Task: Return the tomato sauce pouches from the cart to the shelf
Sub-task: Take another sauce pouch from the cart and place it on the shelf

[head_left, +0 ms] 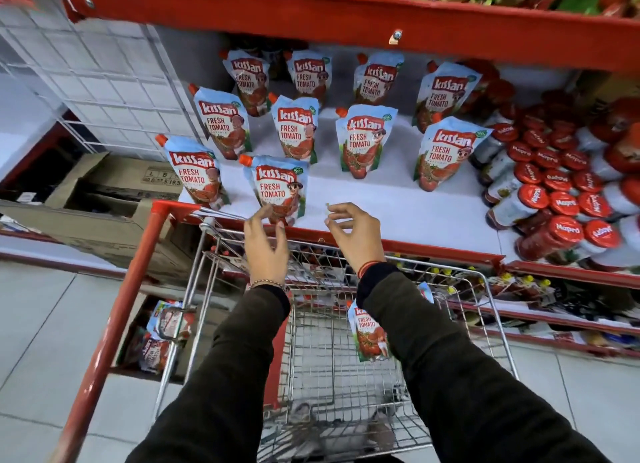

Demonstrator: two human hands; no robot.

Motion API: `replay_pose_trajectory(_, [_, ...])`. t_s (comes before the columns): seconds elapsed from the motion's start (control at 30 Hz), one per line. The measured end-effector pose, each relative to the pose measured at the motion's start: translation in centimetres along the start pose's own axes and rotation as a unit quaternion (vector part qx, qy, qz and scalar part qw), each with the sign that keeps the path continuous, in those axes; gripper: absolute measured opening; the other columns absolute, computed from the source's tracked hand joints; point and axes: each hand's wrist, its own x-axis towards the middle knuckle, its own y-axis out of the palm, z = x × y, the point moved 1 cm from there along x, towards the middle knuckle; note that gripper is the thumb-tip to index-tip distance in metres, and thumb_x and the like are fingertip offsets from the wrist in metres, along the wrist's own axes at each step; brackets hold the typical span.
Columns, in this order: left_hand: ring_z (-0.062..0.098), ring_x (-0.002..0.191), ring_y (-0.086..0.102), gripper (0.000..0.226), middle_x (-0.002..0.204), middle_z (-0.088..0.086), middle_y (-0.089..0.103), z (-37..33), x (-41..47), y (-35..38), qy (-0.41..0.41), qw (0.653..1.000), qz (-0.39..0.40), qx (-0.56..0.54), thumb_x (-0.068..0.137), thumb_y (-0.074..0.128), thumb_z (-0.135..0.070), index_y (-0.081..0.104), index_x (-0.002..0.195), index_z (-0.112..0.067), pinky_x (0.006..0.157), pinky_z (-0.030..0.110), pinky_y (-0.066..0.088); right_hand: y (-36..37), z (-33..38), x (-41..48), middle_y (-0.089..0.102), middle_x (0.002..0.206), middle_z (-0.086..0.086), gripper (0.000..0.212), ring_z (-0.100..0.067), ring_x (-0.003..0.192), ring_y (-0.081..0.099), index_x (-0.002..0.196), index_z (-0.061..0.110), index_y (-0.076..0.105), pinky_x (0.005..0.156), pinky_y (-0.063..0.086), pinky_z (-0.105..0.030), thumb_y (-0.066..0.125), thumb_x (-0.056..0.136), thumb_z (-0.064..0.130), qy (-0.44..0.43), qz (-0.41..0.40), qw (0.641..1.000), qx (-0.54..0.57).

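a shop aisle with red-edged shelving; the white shelf (398,202) carries about ten kissan fresh tomato pouches standing in loose rows, with red-lidded jars (561,199) crowded at its right end. a wire cart (311,358) is parked against the shelf. the left hand (265,240) hovers with fingers spread, empty, its fingertips at or just short of the front pouch (278,188); contact is hard to judge. the right hand (353,234) is empty too, fingers loosely curled over bare shelf. one pouch in the cart (369,334) leans against the cart's wire side, partly hidden by the right sleeve. these pouches look soft, sloshy and glossy, so probably slippery; pinching the stiffer top seam beside the orange cap seems safest, setting each down on its gusseted base.
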Motion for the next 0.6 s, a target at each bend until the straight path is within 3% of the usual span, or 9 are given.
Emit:
replay_pose_trajectory(0.07, [0.011,0.111,0.052,0.030,0.125,0.005,0.053,0.6,-2.3,1.5,0.012,1.000,0.026,0.010,0.095,0.051,-0.019,0.053,0.125,-0.019,0.094,0.036,0.051,-0.7,-2.0,-1.3,0.074,0.097,0.003,0.017,-0.006,0.083,0.069,0.106,0.021,0.069,0.073,0.049,-0.005,0.066,0.090,0.020,0.005,-0.001,1.000,-0.012])
replay_pose_trajectory(0.13, [0.009,0.106,0.052,0.028,0.121,0.006,0.056,1.2,-4.7,3.1,0.013,0.998,0.064,0.019,0.095,0.051,-0.017,0.057,0.123,-0.018,0.091,0.031,0.050,-1.3,-4.7,-2.8,0.074,0.095,0.003,0.014,-0.008,0.086,0.069,0.103,0.022,0.070,0.079,0.056,-0.020,0.066,0.090,0.019,0.020,-0.002,0.999,-0.026])
replay_pose_trajectory(0.27, [0.011,0.097,0.053,0.024,0.118,0.008,0.060,2.5,-9.3,6.3,-0.010,0.987,0.145,0.064,0.095,0.049,-0.014,0.060,0.116,-0.017,0.077,0.006,0.036,-2.5,-10.5,-5.8,0.074,0.098,0.001,0.015,-0.014,0.090,0.069,0.104,0.021,0.070,0.084,0.059,-0.036,0.063,0.090,0.016,0.079,0.009,0.995,-0.056])
replay_pose_trajectory(0.37, [0.013,0.097,0.052,0.025,0.124,0.005,0.057,4.3,-12.3,8.5,-0.058,0.970,0.213,0.100,0.097,0.048,-0.020,0.057,0.121,-0.021,0.076,0.011,0.035,-3.1,-15.4,-7.5,0.073,0.098,-0.002,0.014,-0.019,0.089,0.068,0.105,0.020,0.069,0.085,0.058,-0.041,0.063,0.092,0.018,0.155,0.032,0.985,-0.072])
replay_pose_trajectory(0.47, [0.023,0.103,0.059,0.027,0.127,0.005,0.058,6.8,-14.5,11.0,-0.108,0.952,0.263,0.118,0.098,0.047,-0.028,0.055,0.123,-0.026,0.083,0.030,0.047,-3.3,-20.6,-8.6,0.074,0.096,-0.003,0.015,-0.023,0.087,0.070,0.101,0.022,0.069,0.084,0.059,-0.048,0.067,0.087,0.016,0.203,0.042,0.976,-0.068])
replay_pose_trajectory(0.57, [0.016,0.063,0.052,0.033,0.106,0.011,0.061,8.7,-15.9,13.1,-0.150,0.934,0.281,0.163,0.098,0.047,-0.032,0.054,0.128,-0.020,0.063,0.027,0.038,-3.4,-23.9,-9.1,0.076,0.101,-0.006,0.023,-0.021,0.087,0.072,0.111,0.013,0.069,0.088,0.059,-0.042,0.069,0.088,0.017,0.241,0.058,0.965,-0.087])
replay_pose_trajectory(0.6, [0.014,0.058,0.049,0.035,0.098,0.012,0.061,9.4,-16.3,13.9,-0.160,0.929,0.289,0.168,0.098,0.047,-0.032,0.052,0.130,-0.018,0.060,0.026,0.035,-3.3,-24.8,-9.2,0.076,0.103,-0.008,0.022,-0.022,0.089,0.072,0.110,0.009,0.069,0.089,0.058,-0.040,0.068,0.089,0.017,0.254,0.064,0.961,-0.093])
